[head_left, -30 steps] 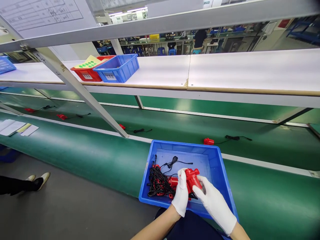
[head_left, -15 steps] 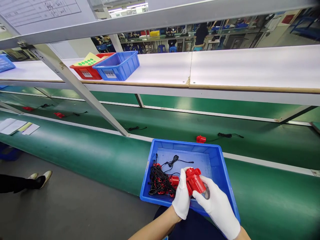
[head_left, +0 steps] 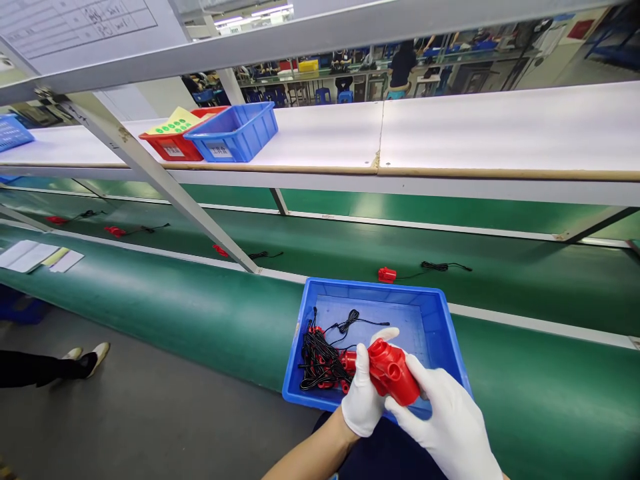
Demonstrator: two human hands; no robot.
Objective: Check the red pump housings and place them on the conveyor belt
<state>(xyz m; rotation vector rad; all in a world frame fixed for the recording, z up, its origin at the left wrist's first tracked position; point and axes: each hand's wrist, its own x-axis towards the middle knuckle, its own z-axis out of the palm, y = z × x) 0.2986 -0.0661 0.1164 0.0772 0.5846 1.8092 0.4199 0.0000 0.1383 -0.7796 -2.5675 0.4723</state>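
A red plastic part (head_left: pixel 393 372) with round openings is held between my two white-gloved hands, above a blue bin (head_left: pixel 375 289). My left hand (head_left: pixel 365 393) grips its left side, with the thumb up against it. On the right side, my right hand (head_left: pixel 443 407) has its thumb and fingers around the part's wider end. Inside the bin's left half lies a heap of bundled black cables (head_left: pixel 320 360) mixed with more red parts. One looped black cable (head_left: pixel 347 323) lies apart from the heap, near the bin's back.
Beyond the bin, a red part (head_left: pixel 387 275) with a black cable lies on the green belt (head_left: pixel 330 247); others lie farther left. A slanted metal post (head_left: pixel 170 193) stands left. Blue (head_left: pixel 240 137) and red (head_left: pixel 173 147) trays sit on the white shelf. A person's feet (head_left: pixel 90 360) show at left.
The held red part has been turned, so its openings face another way. My right hand has shifted slightly right and down. The red parts on the belt have moved left.
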